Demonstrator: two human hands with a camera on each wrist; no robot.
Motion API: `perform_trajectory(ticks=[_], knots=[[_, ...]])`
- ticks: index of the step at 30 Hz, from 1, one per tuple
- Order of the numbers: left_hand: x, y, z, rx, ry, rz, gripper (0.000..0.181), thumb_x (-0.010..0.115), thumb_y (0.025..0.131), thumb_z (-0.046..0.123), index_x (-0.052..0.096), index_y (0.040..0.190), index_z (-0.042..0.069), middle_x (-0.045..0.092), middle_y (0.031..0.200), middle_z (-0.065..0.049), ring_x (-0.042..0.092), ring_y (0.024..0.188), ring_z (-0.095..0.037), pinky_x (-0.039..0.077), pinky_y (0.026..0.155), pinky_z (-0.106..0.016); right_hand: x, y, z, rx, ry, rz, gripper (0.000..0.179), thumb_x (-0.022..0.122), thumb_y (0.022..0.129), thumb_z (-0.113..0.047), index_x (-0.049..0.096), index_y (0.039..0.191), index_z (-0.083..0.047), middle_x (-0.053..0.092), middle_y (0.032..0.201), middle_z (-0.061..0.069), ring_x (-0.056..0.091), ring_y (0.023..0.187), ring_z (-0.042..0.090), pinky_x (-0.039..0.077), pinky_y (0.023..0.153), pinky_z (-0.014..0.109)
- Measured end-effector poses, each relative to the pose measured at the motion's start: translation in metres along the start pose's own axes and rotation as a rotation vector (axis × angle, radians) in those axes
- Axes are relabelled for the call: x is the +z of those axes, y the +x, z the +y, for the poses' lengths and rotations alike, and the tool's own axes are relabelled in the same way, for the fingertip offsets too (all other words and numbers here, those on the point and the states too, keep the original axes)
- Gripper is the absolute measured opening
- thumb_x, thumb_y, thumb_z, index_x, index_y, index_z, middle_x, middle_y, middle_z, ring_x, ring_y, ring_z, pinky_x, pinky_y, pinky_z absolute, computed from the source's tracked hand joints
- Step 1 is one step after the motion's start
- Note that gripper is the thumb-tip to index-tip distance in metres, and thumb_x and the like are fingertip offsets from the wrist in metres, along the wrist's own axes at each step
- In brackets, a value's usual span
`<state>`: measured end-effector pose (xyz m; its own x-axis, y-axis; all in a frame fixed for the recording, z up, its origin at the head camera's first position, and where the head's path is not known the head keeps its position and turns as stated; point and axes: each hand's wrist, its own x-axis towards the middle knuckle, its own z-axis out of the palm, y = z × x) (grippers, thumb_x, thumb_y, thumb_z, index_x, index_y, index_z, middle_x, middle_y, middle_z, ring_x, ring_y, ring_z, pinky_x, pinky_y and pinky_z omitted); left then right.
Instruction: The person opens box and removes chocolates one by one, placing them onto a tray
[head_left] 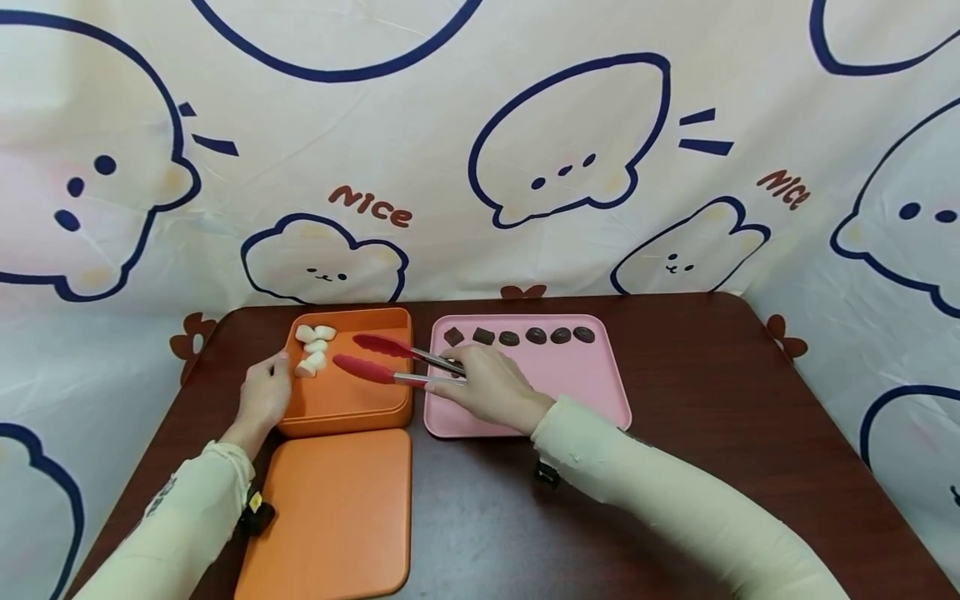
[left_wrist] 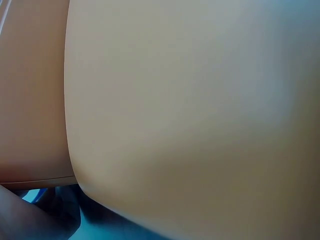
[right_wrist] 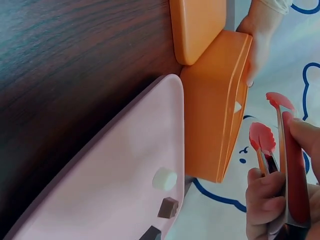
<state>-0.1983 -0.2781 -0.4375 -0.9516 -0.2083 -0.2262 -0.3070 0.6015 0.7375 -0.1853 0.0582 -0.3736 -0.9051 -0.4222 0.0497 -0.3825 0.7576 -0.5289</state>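
My right hand (head_left: 491, 385) grips metal tongs (right_wrist: 295, 170) with red scalloped tips (head_left: 367, 369). The tips stand apart over the orange box (head_left: 360, 412), nothing between them. Several white marshmallows (head_left: 316, 347) lie along the box's left side. At that left wall my left hand (head_left: 266, 392) holds the box, thumb at the rim. Right of the box, a pink tray (head_left: 577, 383) carries a row of dark chocolates (head_left: 536, 336) along its far edge. One white marshmallow (right_wrist: 165, 179) sits on the tray beside a chocolate; my right hand and the tongs cover that spot in the head view.
An orange lid (head_left: 337, 517) lies flat on the dark wooden table (head_left: 690, 375), in front of the box. It fills most of the left wrist view. A white cloth (head_left: 450, 167) with cartoon drawings hangs behind and beside the table.
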Motion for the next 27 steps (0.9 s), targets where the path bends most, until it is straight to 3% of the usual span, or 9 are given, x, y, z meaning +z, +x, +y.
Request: perform_trajectory(ticks=[6, 13, 20, 27], knots=[[0.000, 0.001, -0.001, 0.010, -0.006, 0.003, 0.067, 0.010, 0.110, 0.046, 0.024, 0.160, 0.004, 0.023, 0.164, -0.028, 0.027, 0.148, -0.050, 0.029, 0.118, -0.066, 0.009, 0.006, -0.011, -0.011, -0.045, -0.019, 0.034, 0.074, 0.090, -0.048, 0.074, 0.108, -0.019, 0.051, 0.067, -0.006, 0.047, 0.064, 0.010, 0.032, 0.050, 0.023], [0.001, 0.003, -0.001, -0.008, -0.015, 0.009, 0.065, 0.012, 0.110, 0.045, 0.023, 0.160, 0.006, 0.022, 0.165, -0.026, 0.023, 0.150, -0.048, 0.026, 0.120, -0.065, 0.021, 0.017, -0.024, -0.057, -0.186, -0.035, 0.038, 0.074, 0.091, -0.048, 0.073, 0.110, -0.015, 0.060, 0.072, -0.007, 0.053, 0.064, 0.009, 0.041, 0.050, 0.022], [0.001, 0.005, -0.001, -0.014, -0.013, 0.016, 0.065, 0.013, 0.110, 0.045, 0.024, 0.160, 0.005, 0.022, 0.165, -0.025, 0.023, 0.151, -0.048, 0.025, 0.121, -0.064, 0.033, 0.031, -0.037, -0.106, -0.362, -0.030, 0.036, 0.069, 0.092, -0.054, 0.070, 0.093, -0.018, 0.059, 0.078, -0.006, 0.054, 0.065, 0.008, 0.041, 0.048, 0.021], [0.001, 0.004, -0.001, -0.018, -0.013, 0.021, 0.064, 0.013, 0.110, 0.045, 0.024, 0.160, 0.006, 0.022, 0.165, -0.024, 0.022, 0.152, -0.046, 0.025, 0.121, -0.064, 0.041, 0.046, -0.050, -0.104, -0.420, -0.064, 0.037, 0.065, 0.094, -0.055, 0.068, 0.091, -0.018, 0.061, 0.081, -0.005, 0.055, 0.062, 0.010, 0.041, 0.047, 0.022]])
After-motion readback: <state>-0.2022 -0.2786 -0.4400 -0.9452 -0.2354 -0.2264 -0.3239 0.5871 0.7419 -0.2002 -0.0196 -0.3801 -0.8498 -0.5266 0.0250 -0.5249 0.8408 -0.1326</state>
